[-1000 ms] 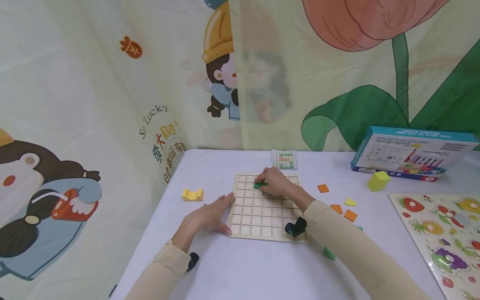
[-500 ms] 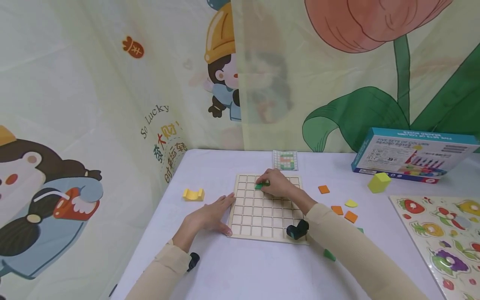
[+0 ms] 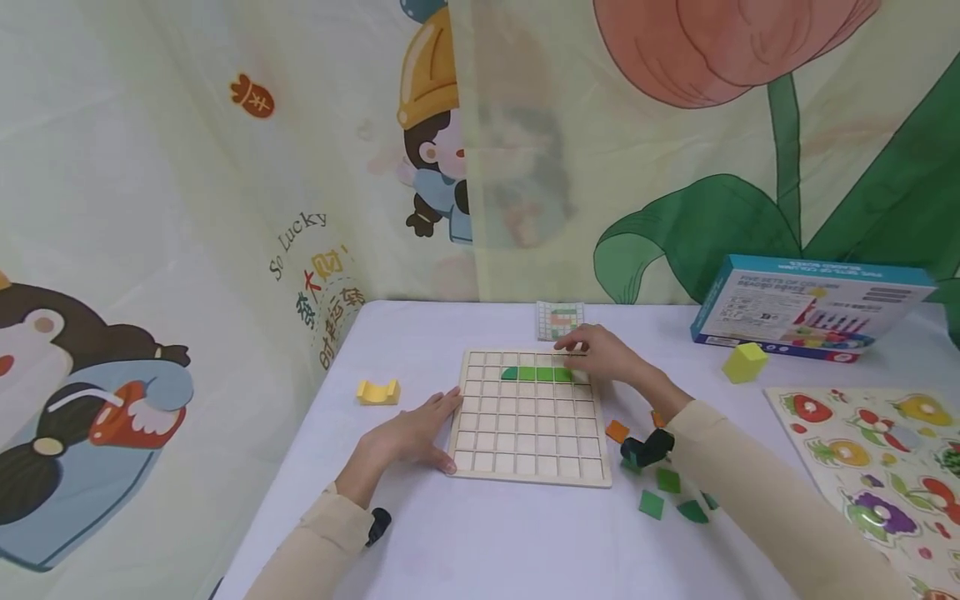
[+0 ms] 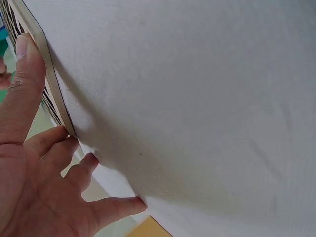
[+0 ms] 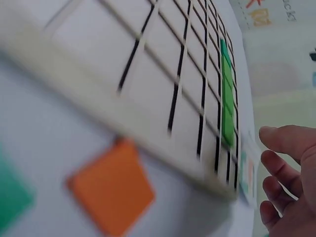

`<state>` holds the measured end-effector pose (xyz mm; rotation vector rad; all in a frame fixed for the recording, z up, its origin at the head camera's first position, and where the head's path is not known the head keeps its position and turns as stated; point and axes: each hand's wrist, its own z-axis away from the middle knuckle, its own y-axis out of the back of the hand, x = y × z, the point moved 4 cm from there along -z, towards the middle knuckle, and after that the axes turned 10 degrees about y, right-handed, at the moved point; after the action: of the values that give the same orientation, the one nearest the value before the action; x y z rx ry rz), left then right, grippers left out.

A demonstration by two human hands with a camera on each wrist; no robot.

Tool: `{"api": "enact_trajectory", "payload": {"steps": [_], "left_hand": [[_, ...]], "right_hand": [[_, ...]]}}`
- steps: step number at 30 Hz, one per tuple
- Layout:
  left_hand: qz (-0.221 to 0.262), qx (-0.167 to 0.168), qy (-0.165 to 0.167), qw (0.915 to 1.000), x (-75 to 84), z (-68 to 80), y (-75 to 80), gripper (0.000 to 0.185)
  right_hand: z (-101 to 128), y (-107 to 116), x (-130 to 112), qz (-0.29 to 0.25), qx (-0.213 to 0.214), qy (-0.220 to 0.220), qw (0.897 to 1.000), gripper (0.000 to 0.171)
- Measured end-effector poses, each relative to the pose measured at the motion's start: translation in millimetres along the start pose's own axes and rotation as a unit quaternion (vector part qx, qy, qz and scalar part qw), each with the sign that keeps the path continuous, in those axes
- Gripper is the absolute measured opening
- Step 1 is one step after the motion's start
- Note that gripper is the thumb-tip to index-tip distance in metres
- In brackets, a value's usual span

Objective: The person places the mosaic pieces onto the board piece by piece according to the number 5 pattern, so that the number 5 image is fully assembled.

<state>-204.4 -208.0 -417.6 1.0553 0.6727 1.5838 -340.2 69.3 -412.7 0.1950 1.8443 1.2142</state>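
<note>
A square wooden grid board (image 3: 525, 437) lies on the white tablecloth. In its second row from the back sits a short line of green tiles (image 3: 545, 374), with a darker rounded one (image 3: 510, 374) at the left end. My left hand (image 3: 408, 437) rests at the board's left edge. In the left wrist view its thumb (image 4: 29, 74) lies on the rim and the other fingers spread along the side and cloth. Over the back right corner hovers my right hand (image 3: 611, 357), fingers loosely bent, nothing between them. The right wrist view shows its fingers (image 5: 281, 138) apart from the tiles.
Behind the board lies a small pattern card (image 3: 560, 320). Right of it are orange tiles (image 3: 617, 431) and several green pieces (image 3: 651, 504). Farther right stand a yellow-green block (image 3: 745, 363), a box (image 3: 810, 308) and a fruit-sticker sheet (image 3: 862, 467). A yellow block (image 3: 378, 392) sits left.
My right hand has let go of the green piece on the board and moved right, uncovering the green line and more loose green pieces. My left hand stays at the edge.
</note>
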Motion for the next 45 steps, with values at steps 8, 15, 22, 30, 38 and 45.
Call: {"api": "enact_trajectory", "payload": {"steps": [8,15,22,30,38,45], "left_hand": [[0.001,0.0,0.001,1.0,0.5,1.7,1.8,0.103],[0.008,0.001,-0.004,1.0,2.7,0.5,0.7,0.105],[0.005,0.0,-0.005,1.0,1.0,-0.9,-1.1,0.106],[0.004,0.001,-0.003,1.0,0.7,-1.6,-0.2,0.108],[-0.006,0.004,-0.003,1.0,1.3,-1.1,-0.2,0.106],[0.001,0.002,-0.002,1.0,1.7,-2.1,-1.0,0.107]], "right_hand": [[54.0,32.7,47.1,0.003,-0.007,-0.072,0.997,0.036],[87.6,39.8,72.8,-0.025,-0.026,-0.099,0.994,0.04],[90.6,37.2,76.7,-0.03,-0.017,-0.107,0.994,0.036],[88.3,36.1,77.0,-0.017,-0.001,-0.109,0.994,0.034],[67.5,22.0,57.3,-0.012,0.028,-0.124,0.992,0.036],[32.3,-13.7,9.9,-0.017,0.035,-0.081,0.996,0.03]]}}
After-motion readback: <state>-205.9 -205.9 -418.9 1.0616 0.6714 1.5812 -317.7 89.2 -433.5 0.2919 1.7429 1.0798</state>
